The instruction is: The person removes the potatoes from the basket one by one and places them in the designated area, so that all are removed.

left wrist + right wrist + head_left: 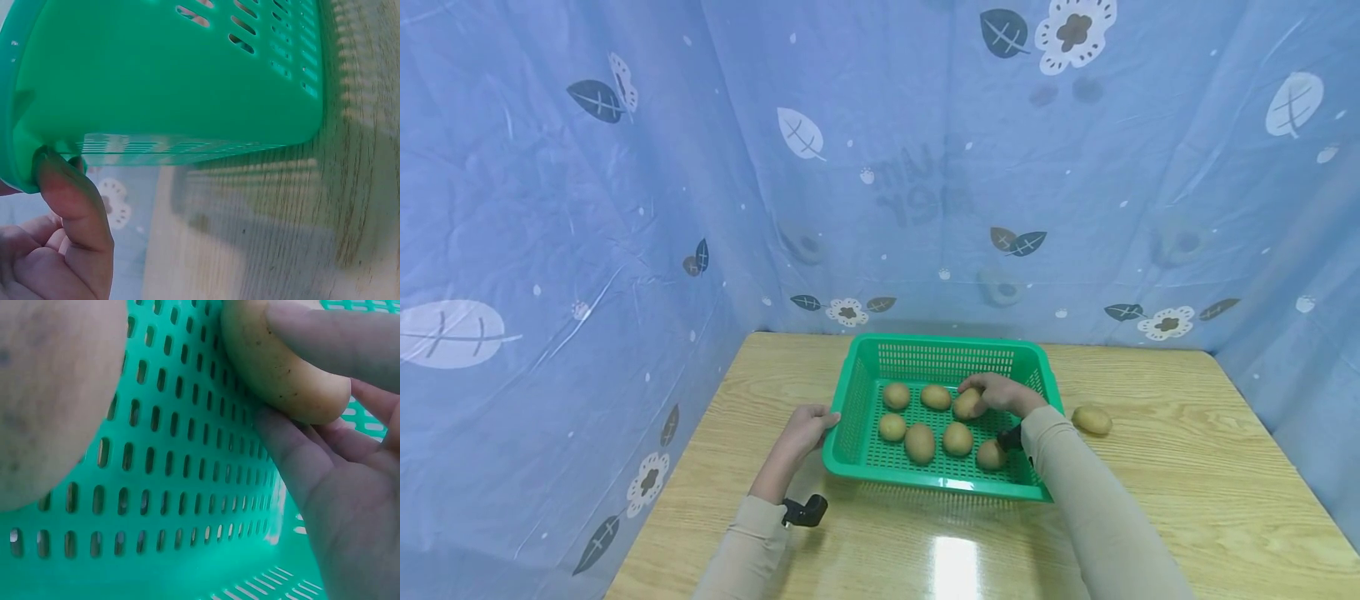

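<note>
A green plastic basket [940, 482] with slotted walls stands on the table, with several potatoes [920, 444] spread over its floor. At its left end my left hand [803, 428] grips the rim; the left wrist view shows the thumb [72, 194] bent against the basket's edge from below. My right hand [1002, 392] reaches inside, right of the middle, and holds a potato [967, 405] between thumb and fingers. In the right wrist view this potato [281, 369] is close over the slotted floor. Another potato [53, 400] looms large at the left of that view.
One loose potato [1092, 420] lies on the wooden table [1210, 483] to the right of the basket, by the right sleeve. A blue patterned curtain [910, 167] hangs behind the table and along both sides. Black cameras [806, 511] sit on the wrists.
</note>
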`<state>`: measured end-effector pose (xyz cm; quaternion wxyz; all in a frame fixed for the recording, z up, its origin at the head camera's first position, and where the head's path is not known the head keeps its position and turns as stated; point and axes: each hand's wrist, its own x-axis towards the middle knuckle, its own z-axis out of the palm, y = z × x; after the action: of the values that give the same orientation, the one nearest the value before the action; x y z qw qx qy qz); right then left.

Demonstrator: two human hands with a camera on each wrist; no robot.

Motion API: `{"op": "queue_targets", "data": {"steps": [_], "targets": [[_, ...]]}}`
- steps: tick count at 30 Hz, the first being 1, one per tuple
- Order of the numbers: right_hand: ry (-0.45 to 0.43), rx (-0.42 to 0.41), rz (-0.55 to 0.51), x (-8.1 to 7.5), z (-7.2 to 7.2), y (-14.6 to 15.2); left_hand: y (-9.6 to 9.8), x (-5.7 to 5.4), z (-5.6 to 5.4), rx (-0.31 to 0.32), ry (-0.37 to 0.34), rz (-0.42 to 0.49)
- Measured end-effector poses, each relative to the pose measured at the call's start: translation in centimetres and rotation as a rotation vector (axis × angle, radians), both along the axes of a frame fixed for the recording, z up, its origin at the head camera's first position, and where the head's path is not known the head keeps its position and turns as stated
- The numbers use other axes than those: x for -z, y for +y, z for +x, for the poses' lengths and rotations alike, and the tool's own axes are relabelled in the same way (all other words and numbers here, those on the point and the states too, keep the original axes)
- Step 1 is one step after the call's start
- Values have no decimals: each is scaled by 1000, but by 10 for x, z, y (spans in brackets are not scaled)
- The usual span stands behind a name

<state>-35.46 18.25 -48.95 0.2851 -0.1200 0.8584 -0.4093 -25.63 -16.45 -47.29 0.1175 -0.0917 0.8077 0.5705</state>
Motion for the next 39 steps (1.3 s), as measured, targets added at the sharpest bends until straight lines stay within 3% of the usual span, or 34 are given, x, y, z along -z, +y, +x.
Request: {"op": "queue_targets", "data": {"steps": [16, 29, 39], "targets": [[113, -12, 65, -2, 1, 0, 0, -1, 0, 7, 6, -15], [252, 71, 7, -8, -1, -1, -1, 2, 0, 22, 29, -2], [288, 117, -52, -8, -3, -2, -1, 1, -1, 9, 15, -9]]}}
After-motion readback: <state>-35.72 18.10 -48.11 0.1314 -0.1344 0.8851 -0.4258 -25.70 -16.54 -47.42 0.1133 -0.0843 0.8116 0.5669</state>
